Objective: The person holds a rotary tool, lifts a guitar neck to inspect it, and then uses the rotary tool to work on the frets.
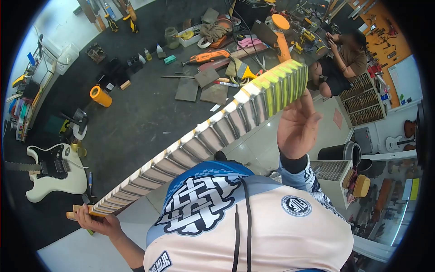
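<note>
- Our left hand (97, 221) has its fingers clenched around the narrow end of the guitar neck (199, 140); our right hand (297, 122) props the taped wide end from beneath, fingers half curled.
- We hold it in the air, above the floor (136, 113).
- That loose right-hand support could let it slip and fall.
- Swinging it risks striking the person (346, 56) seated nearby.

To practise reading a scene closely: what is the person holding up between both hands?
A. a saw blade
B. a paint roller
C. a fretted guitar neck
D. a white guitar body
C: the guitar neck, crossed by frets, spans from the left hand to the right hand.
</note>
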`<state>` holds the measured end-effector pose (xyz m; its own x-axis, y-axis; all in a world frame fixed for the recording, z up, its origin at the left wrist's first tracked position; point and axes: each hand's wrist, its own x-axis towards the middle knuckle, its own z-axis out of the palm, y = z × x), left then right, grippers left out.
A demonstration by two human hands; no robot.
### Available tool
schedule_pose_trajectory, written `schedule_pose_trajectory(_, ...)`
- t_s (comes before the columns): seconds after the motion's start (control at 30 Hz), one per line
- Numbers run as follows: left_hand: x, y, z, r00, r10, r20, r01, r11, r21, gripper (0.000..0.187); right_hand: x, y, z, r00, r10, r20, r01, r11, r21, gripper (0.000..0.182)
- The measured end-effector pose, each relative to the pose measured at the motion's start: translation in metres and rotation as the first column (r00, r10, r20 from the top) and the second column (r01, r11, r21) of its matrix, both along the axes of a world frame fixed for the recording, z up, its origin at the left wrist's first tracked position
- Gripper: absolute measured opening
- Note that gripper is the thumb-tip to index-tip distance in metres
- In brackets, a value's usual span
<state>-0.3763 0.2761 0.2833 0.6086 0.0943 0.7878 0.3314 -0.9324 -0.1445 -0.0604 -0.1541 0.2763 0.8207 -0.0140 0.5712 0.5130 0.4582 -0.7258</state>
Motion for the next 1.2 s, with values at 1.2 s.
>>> schedule_pose_trajectory(1.2, 0.011, -0.008, 0.016, 1.000, -0.015, 0.006, 0.014, 0.997, 0.080, 0.046, 0.010, 0.002, -0.008, 0.989, -0.053, -0.140, 0.051, 0.998, -0.022, 0.087)
